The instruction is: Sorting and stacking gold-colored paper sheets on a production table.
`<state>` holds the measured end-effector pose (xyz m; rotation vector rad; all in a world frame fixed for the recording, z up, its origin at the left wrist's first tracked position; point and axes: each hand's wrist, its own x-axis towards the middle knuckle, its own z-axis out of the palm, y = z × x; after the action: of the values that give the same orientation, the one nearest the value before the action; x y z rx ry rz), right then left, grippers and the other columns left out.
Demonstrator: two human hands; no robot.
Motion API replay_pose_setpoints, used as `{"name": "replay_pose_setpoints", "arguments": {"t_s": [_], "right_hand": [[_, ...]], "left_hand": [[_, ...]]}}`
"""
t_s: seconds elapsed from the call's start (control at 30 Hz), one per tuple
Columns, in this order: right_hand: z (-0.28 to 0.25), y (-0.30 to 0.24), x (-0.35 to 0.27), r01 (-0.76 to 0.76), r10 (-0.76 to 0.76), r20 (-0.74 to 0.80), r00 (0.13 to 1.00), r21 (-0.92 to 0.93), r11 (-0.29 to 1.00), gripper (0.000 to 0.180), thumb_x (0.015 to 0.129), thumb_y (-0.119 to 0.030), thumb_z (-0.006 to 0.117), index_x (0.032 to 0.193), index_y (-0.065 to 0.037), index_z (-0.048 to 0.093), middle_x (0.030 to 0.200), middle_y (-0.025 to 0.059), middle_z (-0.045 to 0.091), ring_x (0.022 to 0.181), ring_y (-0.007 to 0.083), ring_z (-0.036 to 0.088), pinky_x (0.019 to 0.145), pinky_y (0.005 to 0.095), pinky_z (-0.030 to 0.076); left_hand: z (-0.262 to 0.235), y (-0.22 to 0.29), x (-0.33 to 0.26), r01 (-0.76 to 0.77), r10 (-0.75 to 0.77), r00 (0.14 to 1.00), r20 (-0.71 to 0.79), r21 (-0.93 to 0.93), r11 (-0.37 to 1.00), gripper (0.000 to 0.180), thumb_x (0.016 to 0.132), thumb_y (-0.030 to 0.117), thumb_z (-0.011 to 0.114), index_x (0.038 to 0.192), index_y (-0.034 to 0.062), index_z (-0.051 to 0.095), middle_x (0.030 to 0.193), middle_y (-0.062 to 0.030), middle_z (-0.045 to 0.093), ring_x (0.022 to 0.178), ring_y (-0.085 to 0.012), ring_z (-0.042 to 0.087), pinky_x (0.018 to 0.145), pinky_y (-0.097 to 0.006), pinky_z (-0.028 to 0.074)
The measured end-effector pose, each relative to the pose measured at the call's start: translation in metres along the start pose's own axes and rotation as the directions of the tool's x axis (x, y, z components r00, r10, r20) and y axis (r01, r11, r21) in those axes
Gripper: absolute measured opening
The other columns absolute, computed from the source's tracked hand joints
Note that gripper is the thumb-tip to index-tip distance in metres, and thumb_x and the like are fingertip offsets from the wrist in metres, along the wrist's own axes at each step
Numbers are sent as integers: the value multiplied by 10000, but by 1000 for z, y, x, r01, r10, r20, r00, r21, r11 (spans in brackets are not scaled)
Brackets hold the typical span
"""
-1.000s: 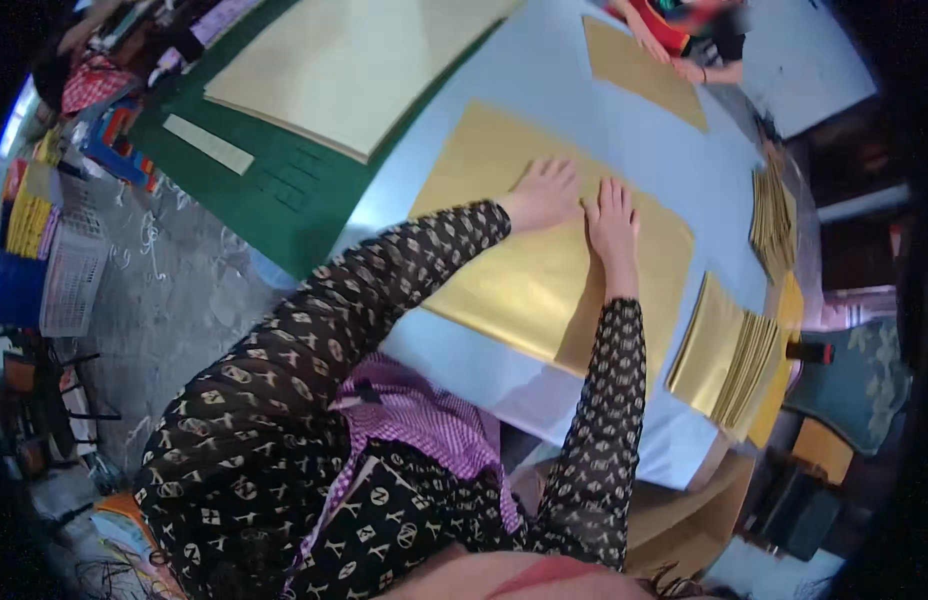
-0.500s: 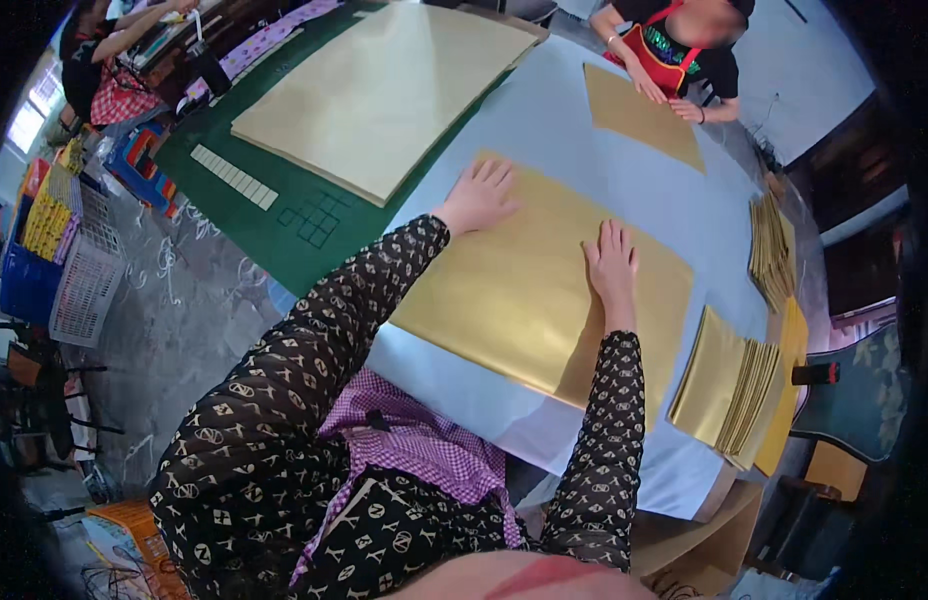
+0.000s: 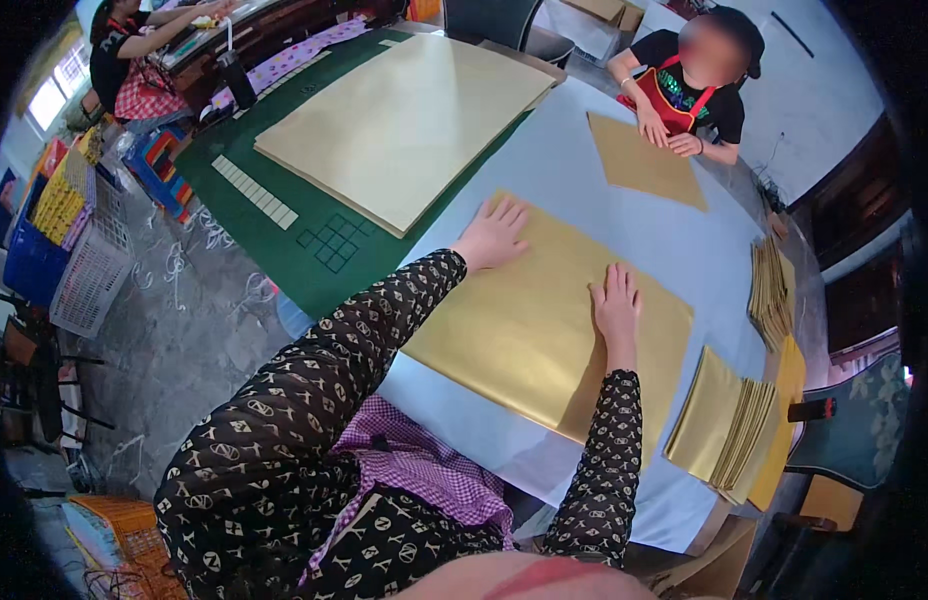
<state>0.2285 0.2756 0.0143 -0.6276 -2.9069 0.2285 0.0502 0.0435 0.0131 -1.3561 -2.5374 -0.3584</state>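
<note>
While a co-worker's hands (image 3: 668,136) rested on a smaller tan-gold sheet (image 3: 644,165) at the far right, other things ringed the white-covered table (image 3: 546,150). On the left lay a flat green mat (image 3: 274,258), bearing a stack of large cream sheets (image 3: 409,125), a narrow white segmented strip (image 3: 254,192) and a dark-lined grid (image 3: 335,243). At the right edge stood two bundles of thin gold folded pieces, the near bundle (image 3: 724,425) just beside the work and the far bundle (image 3: 770,290) beyond it, with a yellow sheet (image 3: 784,425) partly under the near one.

The large rectangular gold sheet (image 3: 514,325) lay flat on the near part of the table, between the mat and the near bundle. The person's black patterned sleeves crossed it, the left sleeve (image 3: 344,345) covering part of its left edge, the right sleeve (image 3: 612,430) part of its near edge. Its long axis ran from left to right, slanting so that the right end came nearer.

The left hand (image 3: 492,236) was pressed flat by the far left corner, fingers spread; the right hand (image 3: 616,305) lay flat right of the middle, fingers slightly apart, pinching nothing.
</note>
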Motion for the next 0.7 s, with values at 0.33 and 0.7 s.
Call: {"name": "replay_pose_setpoints", "arguments": {"t_s": [0.33, 0.7], "right_hand": [[1, 4, -2, -15, 17, 39, 999, -34, 999, 597, 944, -454, 386, 1448, -139, 323, 1535, 43, 260, 1417, 257, 213, 1142, 481, 142], [3, 5, -8, 43, -43, 2, 999, 86, 995, 585, 951, -407, 384, 1444, -108, 287, 1527, 130, 233, 1418, 339, 169, 1137, 503, 138]], "left_hand": [[-1, 6, 0, 36, -36, 998, 50, -9, 999, 602, 923, 420, 433, 1348, -3, 384, 1435, -170, 367, 1351, -324, 312, 1097, -529, 219], [-3, 6, 2, 16, -15, 999, 31, -16, 1000, 604, 922, 436, 426, 1326, -13, 414, 1425, -163, 390, 1357, -339, 307, 1092, -539, 221]]}}
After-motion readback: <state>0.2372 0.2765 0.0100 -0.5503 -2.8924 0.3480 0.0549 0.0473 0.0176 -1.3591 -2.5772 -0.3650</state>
